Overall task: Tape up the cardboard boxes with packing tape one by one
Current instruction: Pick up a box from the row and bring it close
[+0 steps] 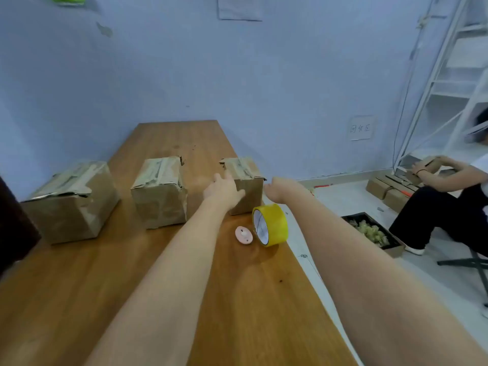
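Three worn cardboard boxes stand in a row on the wooden table: a left box, a middle box and a smaller right box, each with rough tape along its top seam. My left hand lies with straight fingers against the right box's left face. On the box's other side, my right hand is at the right edge, blurred, with its fingers hidden. A yellow packing tape roll stands on its edge just in front of that box.
A small pink round object lies beside the tape roll. The table's right edge runs close by the roll. On the floor to the right sits a person holding a box, near a black tray of filling and stacked cartons.
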